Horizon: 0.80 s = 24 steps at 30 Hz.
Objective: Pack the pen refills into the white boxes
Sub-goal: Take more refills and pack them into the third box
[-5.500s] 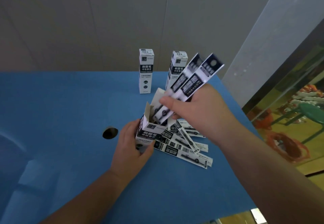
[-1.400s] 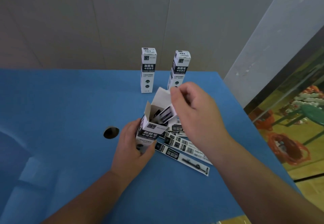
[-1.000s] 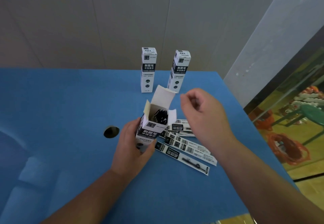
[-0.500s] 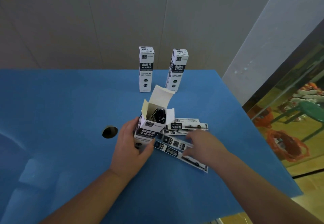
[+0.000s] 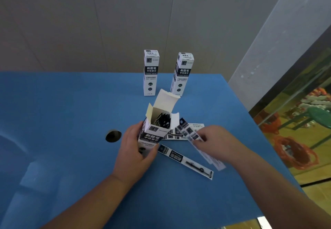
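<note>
Left hand [image 5: 133,149]: its grip is wrapped round the lower body of the open white box [image 5: 152,133], holding it upright on the blue desk [image 5: 53,112], as in the earlier frames. Top flaps stand open; dark refill packets [image 5: 163,120] show inside.

Right hand [image 5: 216,143]: grip pinching one flat refill packet [image 5: 190,134]. Half a second ago this hand lay low on the loose packets; now it is raised with the packet lifted clear, its far end pointing toward the box mouth, its near end hidden behind the fingers and blurred.

Loose stock: one long packet [image 5: 186,160] lies flat on the desk, just near-right of the box. Further packets [image 5: 197,126] lie flat behind the held one, right of the box; their count cannot be told.

Two closed white boxes [image 5: 150,72] stand upright at the far side of the desk, side by side and apart, unchanged in position.

A round dark hole [image 5: 113,136] sits in the desk surface left of the left hand.
</note>
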Motion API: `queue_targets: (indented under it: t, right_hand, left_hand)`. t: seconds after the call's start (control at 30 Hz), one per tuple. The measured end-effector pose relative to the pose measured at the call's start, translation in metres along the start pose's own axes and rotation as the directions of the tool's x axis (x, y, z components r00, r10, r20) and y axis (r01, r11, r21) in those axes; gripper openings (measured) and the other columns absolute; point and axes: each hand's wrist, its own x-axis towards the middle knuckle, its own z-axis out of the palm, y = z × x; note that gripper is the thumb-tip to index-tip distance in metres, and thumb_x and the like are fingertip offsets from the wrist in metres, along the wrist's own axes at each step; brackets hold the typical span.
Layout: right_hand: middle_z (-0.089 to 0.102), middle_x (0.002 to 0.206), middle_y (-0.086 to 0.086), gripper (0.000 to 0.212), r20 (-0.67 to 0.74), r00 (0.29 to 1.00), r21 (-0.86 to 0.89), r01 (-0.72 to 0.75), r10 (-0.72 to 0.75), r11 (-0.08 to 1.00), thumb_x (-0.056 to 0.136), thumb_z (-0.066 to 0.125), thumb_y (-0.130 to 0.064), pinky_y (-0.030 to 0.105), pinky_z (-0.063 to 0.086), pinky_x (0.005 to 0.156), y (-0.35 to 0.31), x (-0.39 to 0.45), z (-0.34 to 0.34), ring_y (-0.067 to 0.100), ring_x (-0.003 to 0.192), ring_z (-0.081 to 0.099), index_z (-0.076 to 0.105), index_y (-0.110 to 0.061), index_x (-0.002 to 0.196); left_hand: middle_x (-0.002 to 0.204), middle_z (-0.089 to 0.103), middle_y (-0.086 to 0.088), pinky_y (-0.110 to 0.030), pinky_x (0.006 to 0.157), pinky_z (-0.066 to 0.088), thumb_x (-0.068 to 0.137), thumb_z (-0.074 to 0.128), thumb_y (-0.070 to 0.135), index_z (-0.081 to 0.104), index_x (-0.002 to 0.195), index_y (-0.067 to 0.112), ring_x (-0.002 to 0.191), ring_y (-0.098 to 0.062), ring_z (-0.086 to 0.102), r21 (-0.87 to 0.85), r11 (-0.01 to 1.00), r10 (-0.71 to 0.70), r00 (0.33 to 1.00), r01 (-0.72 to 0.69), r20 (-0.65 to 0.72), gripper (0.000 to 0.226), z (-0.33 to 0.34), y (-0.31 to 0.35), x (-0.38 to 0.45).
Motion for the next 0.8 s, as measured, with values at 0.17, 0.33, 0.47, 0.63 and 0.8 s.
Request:
queue_targets:
  t: [0.17,0.33,0.47,0.63,0.8]
  right_hand:
    - [0.071,0.067,0.0,0.018,-0.093,0.994,0.299,-0.021,0.051,0.954,0.085,0.073,-0.035,0.024,0.045,0.052,-0.006,-0.012,-0.034,0.011,0.057,0.064,0.073,-0.021,0.074]
    - [0.08,0.083,0.0,0.005,-0.113,0.992,0.762,0.052,0.054,0.646,0.089,0.076,-0.014,0.024,0.059,0.064,-0.022,-0.031,-0.056,0.015,0.075,0.077,0.079,-0.017,0.087]
    - [0.08,0.089,0.009,0.011,-0.211,0.975,0.905,0.17,0.064,0.39,0.092,0.07,-0.008,0.028,0.062,0.067,-0.035,-0.045,-0.074,0.024,0.08,0.078,0.08,-0.01,0.087]
    - [0.081,0.089,0.004,0.017,-0.415,0.9,0.882,0.362,0.133,0.302,0.093,0.069,-0.01,0.032,0.063,0.07,-0.058,-0.051,-0.081,0.022,0.082,0.078,0.081,-0.02,0.086]
    - [0.081,0.091,-0.002,0.013,-0.481,0.863,0.853,0.421,0.151,0.31,0.092,0.069,-0.014,0.033,0.064,0.073,-0.08,-0.047,-0.072,0.018,0.084,0.078,0.08,-0.021,0.09]
  left_hand:
    - [0.129,0.053,0.027,-0.053,0.101,0.056,0.083,0.073,0.046,0.038,0.137,0.065,0.124,-0.019,0.061,-0.004,1.0,-0.023,1.0,0.023,0.004,0.067,0.001,-0.002,0.0]
    - [0.131,0.054,0.019,-0.055,0.099,0.056,0.082,0.074,0.044,0.04,0.139,0.061,0.124,-0.021,0.06,-0.017,0.999,-0.03,0.999,0.03,-0.012,0.068,0.003,-0.002,-0.001]
    - [0.129,0.057,0.009,-0.057,0.094,0.058,0.084,0.076,0.042,0.048,0.138,0.051,0.122,-0.026,0.061,-0.063,0.996,-0.054,0.998,0.056,0.036,0.062,0.002,-0.007,0.0]
    - [0.129,0.055,0.016,-0.058,0.096,0.057,0.084,0.074,0.045,0.039,0.137,0.063,0.12,-0.026,0.062,-0.025,1.0,-0.01,1.0,0.011,0.019,0.066,0.001,-0.004,-0.001]
    - [0.131,0.052,0.022,-0.056,0.096,0.058,0.084,0.073,0.047,0.036,0.14,0.064,0.124,-0.023,0.061,-0.001,1.0,-0.006,1.0,0.006,0.025,0.069,0.001,-0.005,-0.001]
